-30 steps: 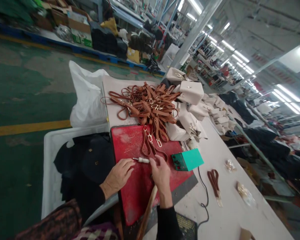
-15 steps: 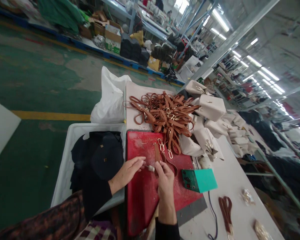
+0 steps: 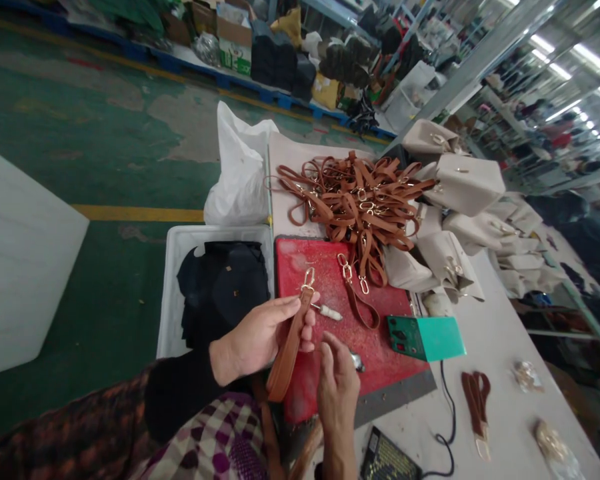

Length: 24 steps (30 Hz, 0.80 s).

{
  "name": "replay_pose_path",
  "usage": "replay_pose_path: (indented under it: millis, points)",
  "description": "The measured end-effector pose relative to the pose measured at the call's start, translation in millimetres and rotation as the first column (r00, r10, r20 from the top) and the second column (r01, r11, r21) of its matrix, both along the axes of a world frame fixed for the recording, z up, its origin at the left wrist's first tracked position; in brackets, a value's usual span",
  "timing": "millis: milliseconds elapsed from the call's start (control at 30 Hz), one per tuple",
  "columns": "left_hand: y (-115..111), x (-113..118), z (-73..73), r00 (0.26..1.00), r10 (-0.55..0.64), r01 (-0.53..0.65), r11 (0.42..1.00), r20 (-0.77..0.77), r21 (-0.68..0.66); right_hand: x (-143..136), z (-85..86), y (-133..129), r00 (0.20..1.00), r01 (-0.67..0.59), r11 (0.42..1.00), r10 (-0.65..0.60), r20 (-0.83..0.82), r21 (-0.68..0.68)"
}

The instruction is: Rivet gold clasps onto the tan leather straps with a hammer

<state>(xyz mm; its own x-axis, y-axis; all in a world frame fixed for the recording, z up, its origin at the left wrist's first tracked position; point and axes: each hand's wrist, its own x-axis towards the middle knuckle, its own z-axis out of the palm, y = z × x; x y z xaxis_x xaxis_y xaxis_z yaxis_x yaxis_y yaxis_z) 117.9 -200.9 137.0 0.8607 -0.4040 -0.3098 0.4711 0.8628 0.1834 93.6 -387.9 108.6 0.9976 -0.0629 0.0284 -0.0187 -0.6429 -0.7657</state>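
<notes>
My left hand (image 3: 265, 330) grips a brown leather wrist strap (image 3: 287, 357), its looped end hanging down and its gold clasp (image 3: 309, 277) standing above my fingers. My right hand (image 3: 339, 383) is just to the right of it, fingers curled in; what they hold, if anything, is hidden. A shiny metal piece (image 3: 357, 361) shows beside my right fingers. On the red mat (image 3: 300, 257), a white-handled tool (image 3: 330, 312) lies with its thin tip toward my left fingers. Another brown strap with gold clasps (image 3: 363, 308) lies further right on the mat.
A heap of brown straps (image 3: 355, 193) covers the far table, with beige bags (image 3: 467, 183) to its right. A green box (image 3: 425, 337) with a cord is right of my hands. A white bin (image 3: 173, 287) holds dark pieces. A folded dark-brown strap (image 3: 475, 403) lies at right.
My left hand has come right and now holds the brown strap upright with its clasp showing. My right hand has drawn back from it. The view has shifted.
</notes>
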Motion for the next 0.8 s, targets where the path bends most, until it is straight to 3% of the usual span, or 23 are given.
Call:
replay_pose_path:
  millis: [100,200,267,333,400,467,533,567,700,800]
  points:
    - [4.2,-7.1,10.9,0.998,-0.05,0.052,0.997,0.034,-0.051,27.7,-13.1,-13.4,0.987,-0.049,0.961,0.088,0.134,-0.271]
    - [3.5,-11.0,15.9,0.996,-0.064,0.067,0.997,0.067,-0.041,49.0,-22.6,-14.6,0.955,-0.186,0.841,0.276,0.108,-0.508]
    - [2.8,-12.2,16.2,0.992,-0.068,0.064,0.997,0.106,0.044,58.0,-24.5,-11.1,0.934,-0.248,0.761,0.352,0.059,-0.6]
    - [2.8,-12.8,14.5,0.977,-0.101,0.055,0.97,0.188,0.235,64.7,-24.4,-7.4,0.934,-0.245,0.696,0.355,0.026,-0.675]
    - [2.9,-13.3,10.8,0.944,-0.142,-0.028,0.864,0.298,0.502,70.3,-24.1,-5.5,0.946,-0.21,0.647,0.324,0.015,-0.733]
    - [1.9,-14.1,5.6,0.907,-0.187,-0.16,0.677,0.378,0.718,74.1,-23.7,-6.6,0.949,-0.2,0.627,0.315,0.011,-0.753]
    - [-1.3,-15.3,-0.3,0.888,-0.219,-0.239,0.532,0.405,0.812,74.3,-22.0,-10.9,0.954,-0.197,0.672,0.301,0.019,-0.714]
    - [-3.6,-15.9,-3.3,0.887,-0.223,-0.249,0.505,0.404,0.826,72.5,-20.1,-14.4,0.961,-0.183,0.721,0.274,0.032,-0.668]
    - [-16.0,-15.8,-15.7,0.909,-0.171,-0.236,0.538,0.379,0.809,51.4,-5.8,-35.5,0.996,-0.017,0.927,0.049,0.077,-0.375]
    - [-26.0,-14.6,-28.7,0.914,-0.2,-0.21,0.515,0.354,0.831,25.3,5.6,-53.2,0.986,0.168,0.97,-0.169,0.006,-0.176]
